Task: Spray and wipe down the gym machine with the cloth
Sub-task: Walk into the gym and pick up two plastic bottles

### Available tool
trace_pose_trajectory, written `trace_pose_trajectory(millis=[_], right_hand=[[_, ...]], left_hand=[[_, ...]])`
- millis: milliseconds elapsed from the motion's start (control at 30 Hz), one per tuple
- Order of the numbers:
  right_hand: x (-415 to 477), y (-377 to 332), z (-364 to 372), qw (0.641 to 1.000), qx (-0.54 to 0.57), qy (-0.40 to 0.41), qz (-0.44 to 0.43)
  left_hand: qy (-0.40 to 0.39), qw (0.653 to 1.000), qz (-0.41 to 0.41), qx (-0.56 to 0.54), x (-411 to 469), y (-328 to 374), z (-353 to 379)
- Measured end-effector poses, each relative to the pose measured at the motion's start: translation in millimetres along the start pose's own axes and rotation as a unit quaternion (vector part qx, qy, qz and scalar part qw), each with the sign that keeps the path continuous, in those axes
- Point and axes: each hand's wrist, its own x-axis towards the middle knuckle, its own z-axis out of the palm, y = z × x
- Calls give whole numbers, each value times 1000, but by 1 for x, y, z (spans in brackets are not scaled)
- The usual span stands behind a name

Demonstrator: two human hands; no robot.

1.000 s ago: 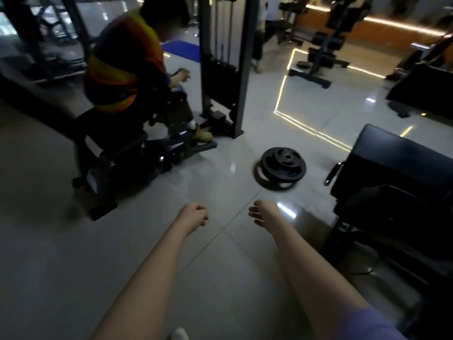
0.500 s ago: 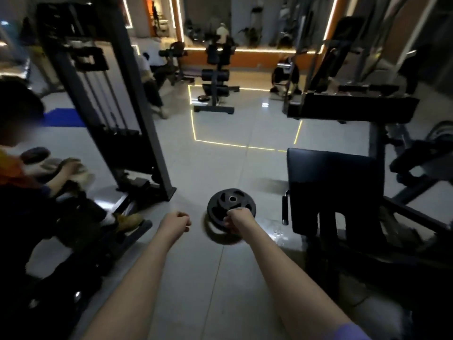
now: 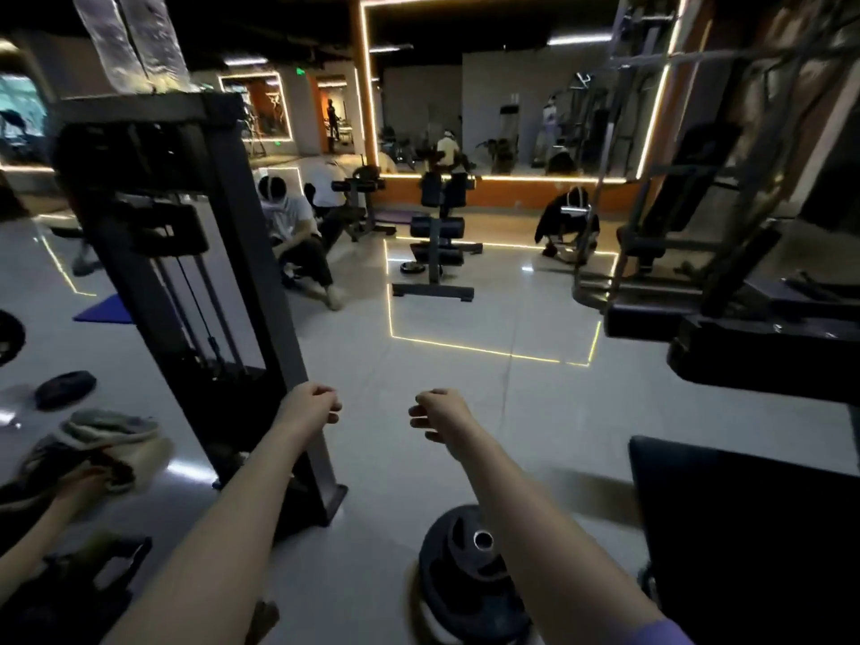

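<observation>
Nearest the camera, both forearms stretch forward over pale glossy floor tiles [image 3: 549, 412]. Weight plate [image 3: 470, 570] lies flat on the floor under the right forearm, partly hidden by it. Black pad [image 3: 744, 528] of a machine fills the near right corner.

Left hand [image 3: 312, 407] is curled into a loose fist, nothing in it. Right hand [image 3: 437, 412] is also loosely curled, fingers bent in, empty. The two hands are apart, at the same height, touching nothing.

Near left: another person's hand [image 3: 81, 481] presses a grey-beige cloth [image 3: 102, 439] against dark equipment; blurred, details unclear. No spray bottle visible.

Just behind the left hand stands a cable weight-stack machine [image 3: 186, 253], dark upright frame, base foot beside the left forearm. A smaller plate [image 3: 65, 388] lies on the floor left of it.

Further right, a dark machine frame [image 3: 726, 328]. Mid-floor, a bench machine [image 3: 435, 244] inside a lit floor outline. Left of it, a seated person in white [image 3: 298, 235]. Far wall: mirror [image 3: 512, 100] with glowing trim.
</observation>
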Motion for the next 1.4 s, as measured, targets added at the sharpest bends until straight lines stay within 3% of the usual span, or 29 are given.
trace_pose_trajectory(millis=[267, 433, 667, 767, 900, 1033, 1200, 1400], right_hand=[[172, -177, 120, 988, -28, -18, -150], [239, -299, 184, 966, -28, -27, -257], [294, -469, 243, 869, -36, 19, -493], [316, -530, 272, 838, -82, 21, -539], [333, -581, 306, 844, -156, -71, -508], [359, -609, 342, 866, -126, -161, -456], [371, -616, 374, 863, -65, -176, -470], [387, -619, 382, 854, -99, -134, -492]], left_hand=[[115, 990, 85, 1, 224, 80, -124], [220, 961, 156, -54, 328, 150, -199], [398, 886, 237, -27, 428, 242, -302], [449, 855, 257, -30, 462, 273, -333], [424, 873, 240, -10, 507, 302, -369], [407, 881, 239, -19, 545, 317, -385], [365, 891, 270, 5, 571, 318, -393], [352, 893, 280, 9, 588, 309, -404]])
